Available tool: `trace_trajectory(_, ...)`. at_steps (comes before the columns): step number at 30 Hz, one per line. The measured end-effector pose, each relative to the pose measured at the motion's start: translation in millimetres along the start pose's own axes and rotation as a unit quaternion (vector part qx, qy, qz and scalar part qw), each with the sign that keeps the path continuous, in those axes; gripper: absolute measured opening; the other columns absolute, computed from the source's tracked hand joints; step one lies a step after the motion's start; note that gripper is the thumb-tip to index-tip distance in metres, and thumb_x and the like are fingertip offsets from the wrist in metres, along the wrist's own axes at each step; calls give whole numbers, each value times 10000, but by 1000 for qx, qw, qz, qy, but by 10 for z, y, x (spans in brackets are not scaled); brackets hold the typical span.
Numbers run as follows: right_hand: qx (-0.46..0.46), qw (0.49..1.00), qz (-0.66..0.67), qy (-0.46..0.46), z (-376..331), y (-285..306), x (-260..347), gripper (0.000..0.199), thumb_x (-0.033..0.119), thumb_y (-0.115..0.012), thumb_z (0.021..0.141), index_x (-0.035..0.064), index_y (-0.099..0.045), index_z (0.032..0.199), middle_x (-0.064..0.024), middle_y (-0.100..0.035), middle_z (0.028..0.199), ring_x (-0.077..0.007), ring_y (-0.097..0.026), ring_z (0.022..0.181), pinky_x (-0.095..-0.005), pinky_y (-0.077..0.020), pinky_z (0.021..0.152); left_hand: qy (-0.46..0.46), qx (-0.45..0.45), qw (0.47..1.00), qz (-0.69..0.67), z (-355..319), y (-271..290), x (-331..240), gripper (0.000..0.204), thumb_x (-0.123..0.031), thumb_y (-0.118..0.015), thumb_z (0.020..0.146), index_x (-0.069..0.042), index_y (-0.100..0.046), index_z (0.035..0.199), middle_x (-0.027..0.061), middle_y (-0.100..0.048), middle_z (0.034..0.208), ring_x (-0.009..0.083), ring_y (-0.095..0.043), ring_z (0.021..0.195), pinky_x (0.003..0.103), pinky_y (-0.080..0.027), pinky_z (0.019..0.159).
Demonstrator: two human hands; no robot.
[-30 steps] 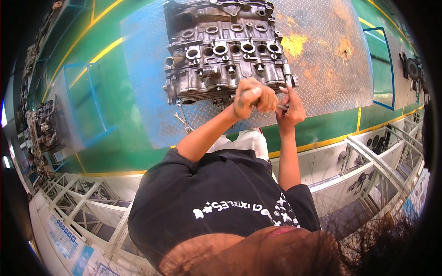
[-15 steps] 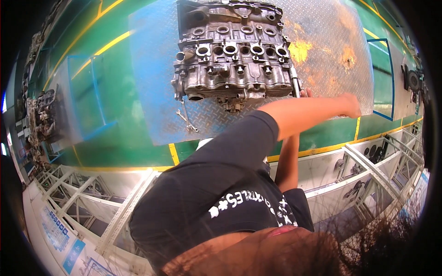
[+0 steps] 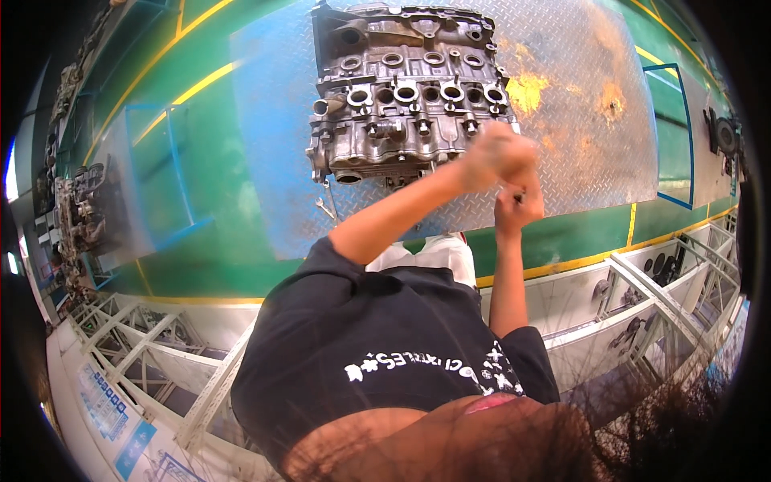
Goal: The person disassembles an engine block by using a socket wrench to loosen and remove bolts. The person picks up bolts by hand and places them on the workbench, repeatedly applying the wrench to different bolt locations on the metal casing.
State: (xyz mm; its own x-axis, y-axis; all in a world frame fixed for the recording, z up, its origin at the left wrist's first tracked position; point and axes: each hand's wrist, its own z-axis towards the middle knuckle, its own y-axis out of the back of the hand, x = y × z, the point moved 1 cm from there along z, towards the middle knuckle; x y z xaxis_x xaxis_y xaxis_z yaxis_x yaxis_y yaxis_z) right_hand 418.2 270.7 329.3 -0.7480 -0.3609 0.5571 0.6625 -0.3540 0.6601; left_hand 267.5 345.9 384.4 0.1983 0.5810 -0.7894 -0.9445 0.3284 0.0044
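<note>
A grey metal engine (image 3: 409,104), with several round ports along its top, sits on a metal plate table (image 3: 594,153). Over its near right corner, my left hand (image 3: 502,157) is curled closed and slightly smeared by motion. Just below it, my right hand (image 3: 520,210) is closed too, with a small dark bit showing at its fingers. Whatever either hand holds is hidden by the fingers. My left forearm crosses in front of the engine's near side. A wrench (image 3: 327,205) lies on the plate at the engine's near left.
Yellow paint-like patches (image 3: 526,92) mark the plate right of the engine. Blue frames (image 3: 679,136) stand at the right and far left. Another engine-like assembly (image 3: 88,201) is at the left. Pale metal racks (image 3: 658,281) run behind me.
My left hand has swung back leftward from the far right, over the engine's corner. The silver rod-shaped tool seen upright beside the engine is now hidden. My right hand has come nearer to me.
</note>
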Motion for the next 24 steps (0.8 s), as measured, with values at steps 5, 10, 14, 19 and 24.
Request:
trace_trajectory(5,-213,882,315,-279,-27,-103,-104,282,88,-693,933,-82,-694,1158,-152,-743,1114,-215,-717,927,-394,-594,818,377,200,903,-42,1242,-1393,84,494,-378,-587,926,18,-699,653,180,-674,638,316,-650,567,465,-535,607)
trace_trajectory(10,-200,886,286,-304,-125,-108,-225,382,94,-653,966,-112,-615,1285,-211,-715,1224,-260,-725,977,-373,-598,864,466,278,840,-5,1157,-1988,620,495,-350,-584,899,97,-673,707,250,-664,662,350,-686,597,451,-571,628)
trace_trajectory(14,-270,805,416,-326,-142,-53,-382,357,97,-636,984,-90,-633,1289,-200,-730,1207,-239,-728,1016,-379,-597,870,358,149,921,-39,1131,-1570,230,418,-323,-580,898,50,-648,721,221,-620,632,306,-628,578,438,-527,600)
trace_trajectory(19,-56,998,-29,-25,-67,100,-161,307,71,-617,982,-10,-669,1273,-130,-777,1117,-270,-753,1000,-400,-590,892,147,59,962,-222,-34,-120,-294,423,-194,-471,992,-74,-519,589,51,-580,566,151,-527,492,315,-469,521)
trace_trajectory(24,-20,997,-37,69,-13,76,-30,298,82,-584,984,10,-699,1249,-100,-784,1084,-335,-748,991,-410,-589,881,80,-84,931,-345,-474,-7,-281,505,-188,-410,1006,-37,-470,528,66,-576,558,177,-558,501,324,-462,511)
